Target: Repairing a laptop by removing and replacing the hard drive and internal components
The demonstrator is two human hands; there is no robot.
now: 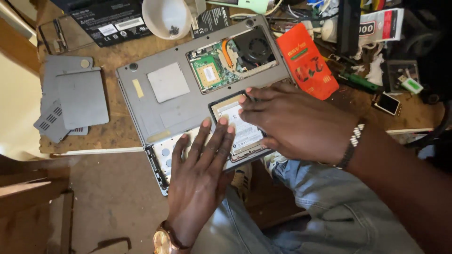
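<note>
A grey laptop (174,110) lies upside down on the wooden bench with its covers off. A green circuit board (207,73) and a black fan (258,47) show in its upper bay. In the lower bay sits a flat hard drive (244,131) with a white label. My left hand (200,174) lies flat on the laptop's near edge, fingertips touching the drive's left side. My right hand (292,122) rests over the drive's right side, fingertips pressing at its top edge. Neither hand holds anything.
Several grey cover panels (75,96) lie left of the laptop. A white bowl with small screws (167,19) and a black battery (106,19) stand behind it. An orange packet (306,61), a green screwdriver (360,82) and cluttered tools fill the right side.
</note>
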